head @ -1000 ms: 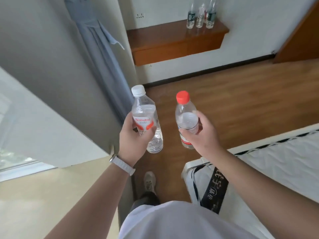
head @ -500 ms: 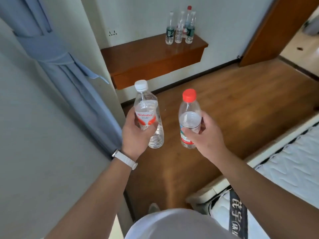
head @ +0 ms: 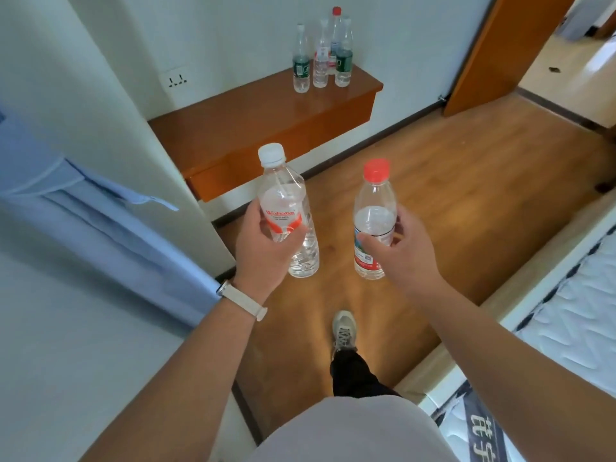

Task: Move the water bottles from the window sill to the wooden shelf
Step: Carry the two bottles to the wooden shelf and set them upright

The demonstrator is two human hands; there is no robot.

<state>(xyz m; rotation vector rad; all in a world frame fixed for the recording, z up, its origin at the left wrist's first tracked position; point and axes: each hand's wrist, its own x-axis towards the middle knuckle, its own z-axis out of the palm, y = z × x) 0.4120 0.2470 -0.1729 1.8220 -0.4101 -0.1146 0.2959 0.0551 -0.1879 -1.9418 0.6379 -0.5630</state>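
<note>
Bottle with white cap [head: 286, 208]: up in the air over the floor [head: 466, 181], roughly upright, well short of the shelf
Left hand [head: 263, 241]: fingers and thumb wrapped round that bottle's red-and-white label, so it's properly gripped
Bottle with red cap [head: 373, 221]: also in the air, just to the right of the first one, not touching it
Right hand [head: 400, 248]: curled round its middle, thumb lying across the front
Wooden shelf [head: 253, 128]: fixed to the wall ahead, and four bottles [head: 320, 66] stand bunched at its far right end, two of them with green labels
Wrist: pale strap [head: 243, 303] on the left one
Floor stuff: one grey shoe [head: 344, 330] planted on the wood planks
Sides: blue curtain [head: 110, 228] on the left, bed [head: 576, 311] with a white quilted top on the right
Wall: socket [head: 176, 81] above the shelf's left part
</note>
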